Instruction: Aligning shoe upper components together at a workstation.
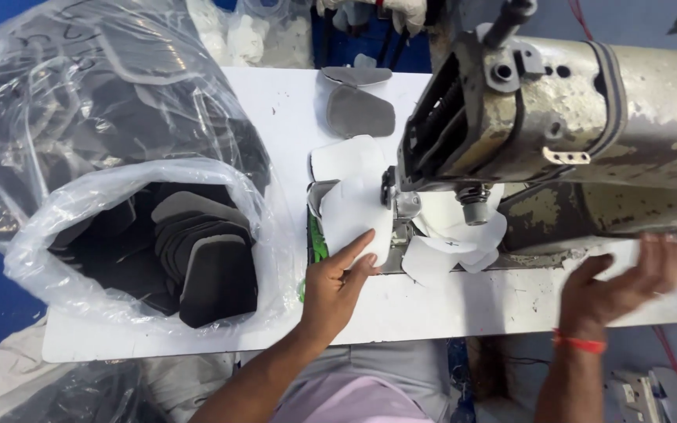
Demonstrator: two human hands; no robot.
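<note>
Looking down: a white surface carries an old, worn sewing machine and a big clear plastic bag.
Left hand: the left hand lies flat with fingers stretched and slightly spread, fingertips pressing on a white fabric piece; it grips nothing, only holds the piece down.
White fabric piece: it lies on the surface just left of the machine's needle area, its right edge reaching under the machine head, with a green strip showing beside its lower left edge.
Right hand: the right hand is blurred, fingers open and curved, resting at the right end of the surface below the machine body; whether it has hold of anything I cannot tell. An orange band circles its wrist.
More white pieces: a loose heap of white cut pieces sits under the machine head, between the two hands.
Grey pieces: two grey padded pieces lie on the far side of the surface, well apart from both hands.
Plastic bag: it stands open at the left of the surface, filled with stacked dark grey cut pieces, near the left hand but not touching it.
</note>
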